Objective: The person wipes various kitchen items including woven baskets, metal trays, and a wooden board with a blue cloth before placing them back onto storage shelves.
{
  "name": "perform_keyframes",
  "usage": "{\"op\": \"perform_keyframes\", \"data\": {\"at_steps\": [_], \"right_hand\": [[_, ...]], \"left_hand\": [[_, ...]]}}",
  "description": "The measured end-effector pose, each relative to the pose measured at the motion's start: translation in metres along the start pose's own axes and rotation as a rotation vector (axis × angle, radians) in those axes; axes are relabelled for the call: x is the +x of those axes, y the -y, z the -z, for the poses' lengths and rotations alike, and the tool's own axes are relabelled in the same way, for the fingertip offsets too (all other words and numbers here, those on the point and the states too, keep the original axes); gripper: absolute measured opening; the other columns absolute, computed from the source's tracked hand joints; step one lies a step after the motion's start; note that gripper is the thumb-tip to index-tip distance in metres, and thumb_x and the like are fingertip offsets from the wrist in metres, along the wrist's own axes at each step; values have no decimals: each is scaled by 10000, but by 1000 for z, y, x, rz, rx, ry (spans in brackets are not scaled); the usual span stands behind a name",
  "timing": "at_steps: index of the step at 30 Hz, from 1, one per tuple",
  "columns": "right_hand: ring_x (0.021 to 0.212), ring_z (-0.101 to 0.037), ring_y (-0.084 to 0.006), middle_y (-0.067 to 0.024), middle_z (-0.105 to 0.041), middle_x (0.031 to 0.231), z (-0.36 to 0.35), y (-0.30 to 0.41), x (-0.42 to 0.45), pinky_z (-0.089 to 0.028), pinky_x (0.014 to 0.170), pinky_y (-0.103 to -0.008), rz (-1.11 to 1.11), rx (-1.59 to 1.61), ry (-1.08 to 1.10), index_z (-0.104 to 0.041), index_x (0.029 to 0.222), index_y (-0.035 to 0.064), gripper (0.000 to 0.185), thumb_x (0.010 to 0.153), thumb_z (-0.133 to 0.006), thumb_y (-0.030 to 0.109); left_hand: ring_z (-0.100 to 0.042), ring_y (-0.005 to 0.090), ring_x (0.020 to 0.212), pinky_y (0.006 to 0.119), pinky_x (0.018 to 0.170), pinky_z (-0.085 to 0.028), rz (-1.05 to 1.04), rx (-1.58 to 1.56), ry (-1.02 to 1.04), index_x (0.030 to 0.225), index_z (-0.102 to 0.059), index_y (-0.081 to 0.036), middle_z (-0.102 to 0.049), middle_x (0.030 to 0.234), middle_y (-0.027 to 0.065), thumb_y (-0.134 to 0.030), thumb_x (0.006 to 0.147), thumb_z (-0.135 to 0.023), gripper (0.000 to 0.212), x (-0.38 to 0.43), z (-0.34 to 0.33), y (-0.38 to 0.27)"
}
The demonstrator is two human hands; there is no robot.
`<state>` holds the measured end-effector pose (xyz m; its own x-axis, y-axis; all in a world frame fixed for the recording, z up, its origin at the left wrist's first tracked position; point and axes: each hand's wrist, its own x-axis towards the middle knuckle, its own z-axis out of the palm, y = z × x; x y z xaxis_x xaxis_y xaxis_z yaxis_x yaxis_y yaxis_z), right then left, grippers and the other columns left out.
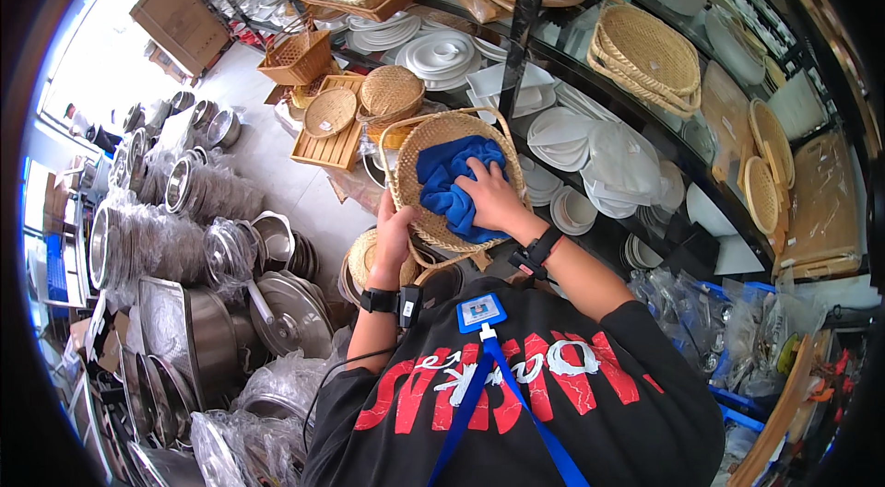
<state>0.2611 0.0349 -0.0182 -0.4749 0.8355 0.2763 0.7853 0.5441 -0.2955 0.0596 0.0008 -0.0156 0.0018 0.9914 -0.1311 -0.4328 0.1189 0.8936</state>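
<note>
My left hand (395,228) grips the left rim of a woven bamboo basket (408,148) with looped handles, its thumb over the edge. Inside the basket lies a crumpled blue cloth (442,176). My right hand (492,197) is on the cloth, fingers bent into its folds, pressing it against the weave. Part of the basket's bottom is hidden under the cloth and the hand. Just left of the basket stand a round lidded bamboo basket (392,92) and a small round woven tray (330,112) on a slatted wooden tray (308,150).
Shelves with stacked white plates (439,57) and oval woven trays (646,58) rise ahead and to the right, behind a black metal post (525,24). Steel pots and pans (294,314), many in plastic wrap, crowd the left. A woven straw item (377,259) sits below the basket.
</note>
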Motion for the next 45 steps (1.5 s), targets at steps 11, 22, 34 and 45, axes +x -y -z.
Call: {"op": "perform_keyframes", "data": {"at_steps": [11,22,34,45], "right_hand": [[1033,-542,-188,-92,-570,1095,92,-58,-22,-427,889,-308,-97,647,-550,-521,1119,43,469,698,-723,95],[1043,-550,-213,-76,-542,1192,72,-105,-60,-462,908,-369,-325,1763,-634,-458,1247,59,387,919,-501,261],[982,-520,-152,-63,-557,1067,38,-102,-21,-425,857,-285,-114,600,-528,-505,1132,60,266,908,-507,204],[987,-519,-160,-68,-554,1070,-23,-149,-49,-420,867,-290,-558,968,-31,-504,1132,57,266,903,-505,194]], "left_hand": [[-539,286,1035,405,922,-434,6,-284,-160,1222,-436,-14,-548,1125,140,-46,770,-428,454,9,58,5],[-625,342,880,413,796,-550,559,-373,-6,1139,-407,136,-560,1053,253,-26,793,-422,382,13,63,23],[-647,263,809,351,733,-561,552,-190,100,1054,-500,142,-615,963,205,24,720,-466,356,-16,52,-10],[-629,192,727,289,638,-546,410,-514,34,1050,-492,91,-615,871,135,-43,797,-470,288,-24,92,-3]]}}
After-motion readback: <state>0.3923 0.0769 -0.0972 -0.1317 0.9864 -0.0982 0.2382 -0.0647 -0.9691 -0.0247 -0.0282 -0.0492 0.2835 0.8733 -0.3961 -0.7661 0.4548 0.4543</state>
